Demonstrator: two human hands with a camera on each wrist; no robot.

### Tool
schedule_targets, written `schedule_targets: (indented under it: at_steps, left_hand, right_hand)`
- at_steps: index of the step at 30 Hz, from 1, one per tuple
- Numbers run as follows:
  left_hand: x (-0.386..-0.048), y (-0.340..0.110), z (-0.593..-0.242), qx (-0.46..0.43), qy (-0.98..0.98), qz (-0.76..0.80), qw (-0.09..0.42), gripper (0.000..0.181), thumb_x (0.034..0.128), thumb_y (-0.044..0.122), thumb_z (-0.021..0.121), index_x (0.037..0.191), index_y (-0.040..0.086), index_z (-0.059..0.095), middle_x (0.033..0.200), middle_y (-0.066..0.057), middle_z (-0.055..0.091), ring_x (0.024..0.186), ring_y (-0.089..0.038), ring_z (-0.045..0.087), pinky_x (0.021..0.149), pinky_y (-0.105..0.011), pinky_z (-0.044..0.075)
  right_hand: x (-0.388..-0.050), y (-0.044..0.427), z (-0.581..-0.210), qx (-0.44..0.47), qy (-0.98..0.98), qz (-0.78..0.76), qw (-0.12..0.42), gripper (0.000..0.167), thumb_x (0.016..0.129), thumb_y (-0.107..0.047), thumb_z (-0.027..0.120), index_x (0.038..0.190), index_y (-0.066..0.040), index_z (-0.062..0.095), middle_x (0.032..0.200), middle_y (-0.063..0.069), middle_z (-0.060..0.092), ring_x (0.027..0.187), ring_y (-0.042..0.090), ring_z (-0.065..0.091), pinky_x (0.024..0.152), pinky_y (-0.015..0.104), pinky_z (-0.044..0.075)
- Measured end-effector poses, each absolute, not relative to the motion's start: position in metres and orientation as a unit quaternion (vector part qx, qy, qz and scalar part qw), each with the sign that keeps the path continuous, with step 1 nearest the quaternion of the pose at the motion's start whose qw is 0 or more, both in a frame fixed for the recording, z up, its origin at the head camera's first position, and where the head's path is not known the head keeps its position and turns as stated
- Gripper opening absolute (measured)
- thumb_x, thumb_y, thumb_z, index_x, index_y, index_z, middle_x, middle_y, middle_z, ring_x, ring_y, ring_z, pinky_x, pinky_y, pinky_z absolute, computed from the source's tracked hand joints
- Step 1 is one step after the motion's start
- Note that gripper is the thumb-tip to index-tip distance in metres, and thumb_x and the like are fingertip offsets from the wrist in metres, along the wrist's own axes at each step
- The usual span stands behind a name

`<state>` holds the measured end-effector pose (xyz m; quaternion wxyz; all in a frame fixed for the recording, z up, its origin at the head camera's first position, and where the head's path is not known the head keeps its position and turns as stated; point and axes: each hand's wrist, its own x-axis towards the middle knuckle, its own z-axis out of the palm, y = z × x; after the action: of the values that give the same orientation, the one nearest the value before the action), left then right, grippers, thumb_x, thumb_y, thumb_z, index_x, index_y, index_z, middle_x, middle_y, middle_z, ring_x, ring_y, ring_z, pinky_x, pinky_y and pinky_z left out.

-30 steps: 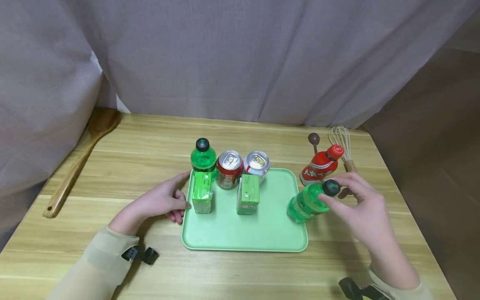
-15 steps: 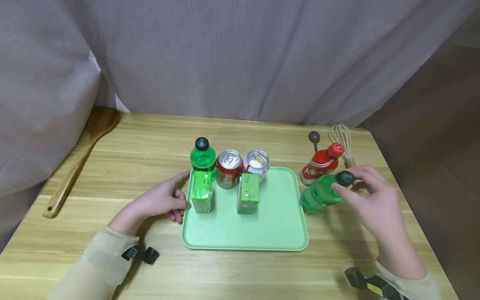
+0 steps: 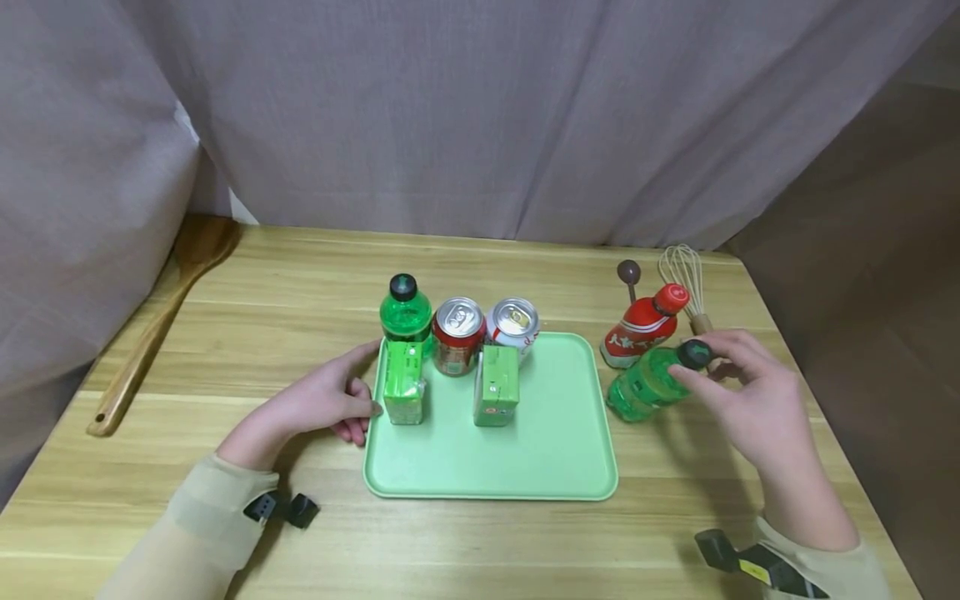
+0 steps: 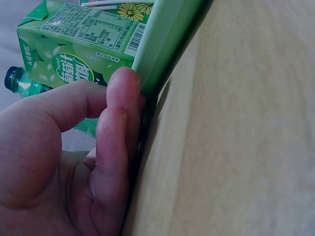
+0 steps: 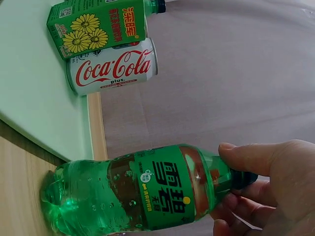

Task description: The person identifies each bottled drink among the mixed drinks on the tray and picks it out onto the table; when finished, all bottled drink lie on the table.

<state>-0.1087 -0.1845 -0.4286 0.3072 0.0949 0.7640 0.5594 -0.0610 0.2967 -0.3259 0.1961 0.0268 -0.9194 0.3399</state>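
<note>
My right hand (image 3: 765, 408) pinches a green Sprite bottle (image 3: 645, 385) around its neck, just under the black cap. That bottle is beside the tray's right edge; in the right wrist view its base appears to be at the wooden surface. At the other side, my left hand (image 3: 318, 400) holds the left rim of the light green tray (image 3: 555, 454) between thumb and fingers. On the tray stand a second green bottle (image 3: 406, 317), a red can (image 3: 457, 346), a white Coca-Cola can (image 5: 115, 68), a grape juice carton (image 4: 74, 56) and a chrysanthemum drink carton (image 5: 98, 24).
A red-capped bottle in a red wrapper (image 3: 637, 332) stands close behind the held bottle. Further back lie a dark round-headed spoon (image 3: 628, 273) and a whisk (image 3: 684, 279). A long wooden spoon (image 3: 153, 329) lies at the left. A grey curtain (image 3: 420, 125) closes off the back.
My right hand has carried the green bottle rightward and slightly back, from over the tray's right rim to beside it. My left hand has stayed at the tray's left rim.
</note>
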Motion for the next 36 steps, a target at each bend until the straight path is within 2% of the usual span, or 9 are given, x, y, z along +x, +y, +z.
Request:
schedule_targets:
  at_steps: [6,14,21,36]
  left_hand:
    - [-0.1083,-0.1841,-0.4289,0.096,0.765,0.559,0.306,0.106,0.0912,0.001,0.070,0.168,0.017,-0.002,0.077,-0.017,0.068,0.061,-0.032,0.071,0.055,-0.045,0.064]
    - [-0.1082,-0.1845,-0.4278,0.101,0.765,0.559,0.303,0.106,0.0912,0.001,0.069,0.168,0.017,-0.003,0.077,-0.016,0.068,0.062,-0.032,0.071,0.056,-0.046,0.064]
    - [-0.1081,-0.1844,-0.4275,0.102,0.766,0.557,0.302,0.105,0.0909,0.001,0.069,0.168,0.016,-0.002,0.076,-0.016,0.067,0.061,-0.032,0.071,0.055,-0.046,0.064]
    - [-0.1091,-0.1854,-0.4284,0.100,0.765,0.559,0.304,0.106,0.0909,0.001,0.069,0.168,0.017,-0.002,0.077,-0.017,0.067,0.061,-0.032,0.071,0.055,-0.046,0.064]
  right_hand:
    - [-0.0612,0.2997,-0.3283,0.039,-0.923,0.334,0.188,0.035,0.081,-0.001,0.086,0.114,0.001,0.075,0.111,-0.003,0.066,0.083,-0.007,0.058,0.073,0.002,0.047]
    - [-0.0628,0.3026,-0.3281,0.058,-0.922,0.335,0.183,0.036,0.081,0.002,0.085,0.115,0.002,0.074,0.112,0.000,0.067,0.083,-0.008,0.059,0.073,0.002,0.047]
    - [-0.0632,0.3045,-0.3283,0.070,-0.920,0.341,0.179,0.039,0.082,0.004,0.083,0.119,-0.002,0.075,0.111,-0.024,0.060,0.084,-0.008,0.059,0.073,0.001,0.047]
    - [-0.0617,0.3046,-0.3285,0.083,-0.923,0.334,0.171,0.045,0.083,0.005,0.082,0.126,-0.003,0.073,0.117,-0.024,0.057,0.084,-0.010,0.058,0.071,0.002,0.047]
